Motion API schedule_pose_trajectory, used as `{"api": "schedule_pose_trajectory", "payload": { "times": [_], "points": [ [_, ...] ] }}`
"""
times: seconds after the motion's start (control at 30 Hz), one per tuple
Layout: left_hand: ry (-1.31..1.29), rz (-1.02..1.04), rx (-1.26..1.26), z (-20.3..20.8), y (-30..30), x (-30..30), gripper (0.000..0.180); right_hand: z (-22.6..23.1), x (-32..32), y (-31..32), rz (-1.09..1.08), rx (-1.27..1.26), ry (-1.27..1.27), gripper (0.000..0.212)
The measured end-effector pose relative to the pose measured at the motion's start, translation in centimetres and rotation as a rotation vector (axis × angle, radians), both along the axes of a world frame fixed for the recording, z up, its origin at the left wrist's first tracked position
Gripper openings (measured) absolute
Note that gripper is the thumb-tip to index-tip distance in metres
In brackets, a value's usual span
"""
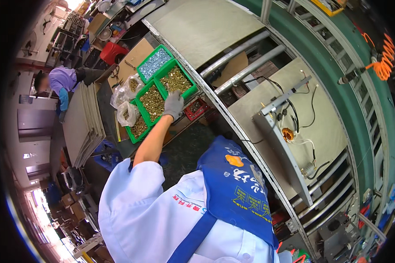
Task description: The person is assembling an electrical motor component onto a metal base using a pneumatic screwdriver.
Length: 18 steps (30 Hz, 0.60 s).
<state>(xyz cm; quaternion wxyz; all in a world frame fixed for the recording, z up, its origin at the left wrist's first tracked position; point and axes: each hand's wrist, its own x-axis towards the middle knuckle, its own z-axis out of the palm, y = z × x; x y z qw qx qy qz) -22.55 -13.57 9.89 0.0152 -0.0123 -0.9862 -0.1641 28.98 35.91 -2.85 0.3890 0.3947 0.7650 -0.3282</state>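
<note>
Reaching out from the lower part of the frame, the person's left arm extends up and to the left from a white sleeve [131,197], past the blue apron [237,184] that fills the near foreground. At the end of the bare forearm, the left hand [174,104], in a grey glove, rests palm-down with fingers curled loosely downward at the right edge of a green bin of brass-coloured screws [151,101]. Whether the fingers have closed on any screws cannot be told; the palm hides them. The right hand is out of view.

The bins form a row whose long axis runs from lower left to upper right. The touched bin sits mid-row; a second green bin of brass screws [176,79] lies just beyond the fingertips, up and to the right; a bin of silvery screws [154,62] lies farther up and to the left. A nearer bin [138,128] and clear plastic bags of hardware [126,111] lie to the left of the wrist. A small red tray [196,108] sits just to the right of the hand.

Farther right, a grey panel with black wires and copper coils [289,131] lies on the roller conveyor [250,65]. At far left, another person in a purple top [62,79] bends beside stacked sheets [85,122].
</note>
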Motion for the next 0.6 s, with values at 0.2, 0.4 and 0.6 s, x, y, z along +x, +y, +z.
{"api": "schedule_pose_trajectory", "payload": {
  "times": [0.2, 0.4, 0.6],
  "points": [
    [-0.297, -0.267, -0.142, -0.6, -6.2, -9.0, 0.039, -0.1, 4.8, -4.9, 0.260, 0.087, -0.048, 0.041],
    [-0.141, -0.102, -0.068, -3.7, -8.4, -12.3, 0.033, -0.4, 14.5, -7.3, 0.490, 0.131, -0.133, 0.039],
    [-0.188, 0.282, -0.106, -4.1, -17.7, -8.4, 0.037, 7.0, 9.2, -7.6, 0.371, 0.191, -0.118, 0.039]
  ]
}}
